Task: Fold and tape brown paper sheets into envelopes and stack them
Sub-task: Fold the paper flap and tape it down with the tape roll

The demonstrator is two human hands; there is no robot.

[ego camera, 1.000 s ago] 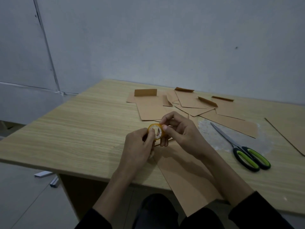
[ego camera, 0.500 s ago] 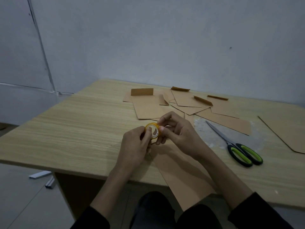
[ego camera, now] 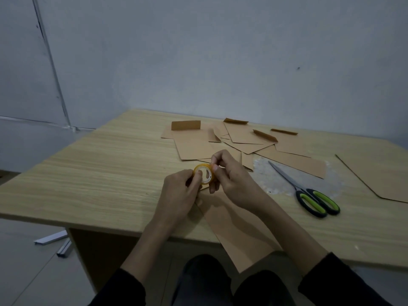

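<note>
Head view: my left hand point(ego camera: 176, 195) grips the yellow tape roll point(ego camera: 204, 173) so my right hand point(ego camera: 234, 180), pinching its rim, can probably find the end; the brown paper sheet point(ego camera: 238, 235) lies beneath both.

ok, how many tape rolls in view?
1: the tape roll, held between the left hand and right hand over the table. More may hide under the papers.
</note>
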